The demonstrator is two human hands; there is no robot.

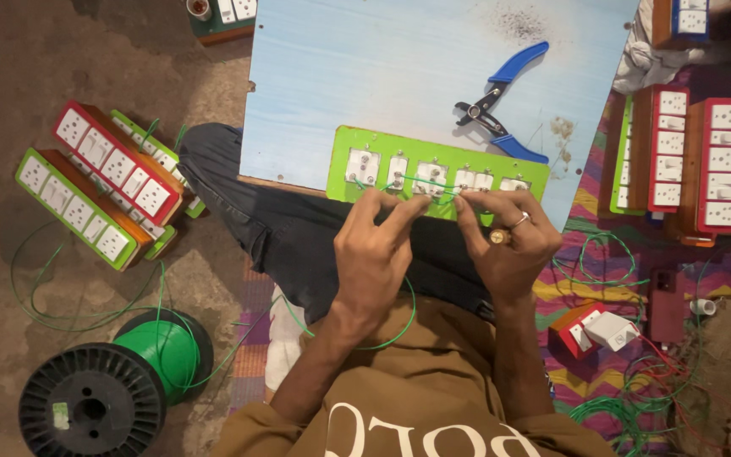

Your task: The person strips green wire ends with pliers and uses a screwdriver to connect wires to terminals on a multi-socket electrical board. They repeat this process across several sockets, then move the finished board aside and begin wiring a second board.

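A bright green switch panel [501,167] lies back side up on a pale blue board [365,76], showing several white sockets with metal terminals. A thin green wire [430,184] runs across those terminals. My left hand [374,250] pinches this wire at the panel's lower edge, index finger pointing right. My right hand [511,237], wearing rings, pinches the same wire just to the right, fingertips almost touching the left hand's. The wire loops back under my left wrist.
Blue-handled wire cutters [501,101] lie on the board above the panel. Finished red and green switch boxes [103,182] are stacked on the floor at left, others [704,161] at right. A spool of green wire [158,351] stands lower left; loose wire [611,262] lies right.
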